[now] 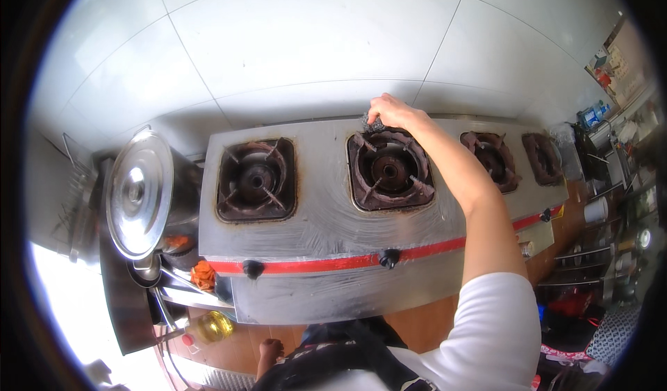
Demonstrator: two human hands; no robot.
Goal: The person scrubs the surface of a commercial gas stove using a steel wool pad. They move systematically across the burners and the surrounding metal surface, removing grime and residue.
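My right hand (390, 112) reaches over the stainless steel stove top (323, 182) and grips a grey metal scouring pad (373, 124) at the back edge of the second gas burner (389, 170). Smeared, curved streaks mark the steel around that burner. The left burner (257, 181) has brown grime along its rim. My left hand (271, 348) hangs low beside my body, away from the stove; its fingers look curled, but whether it holds anything is unclear. Black knobs (388, 258) sit on the red front strip (323, 262).
A large lidded metal pot (139, 193) stands left of the stove, near an orange cloth (203, 276). A bottle of yellow oil (213, 327) is on the floor. Two more burners (490, 161) lie to the right, with cluttered shelves beyond. A tiled wall rises behind.
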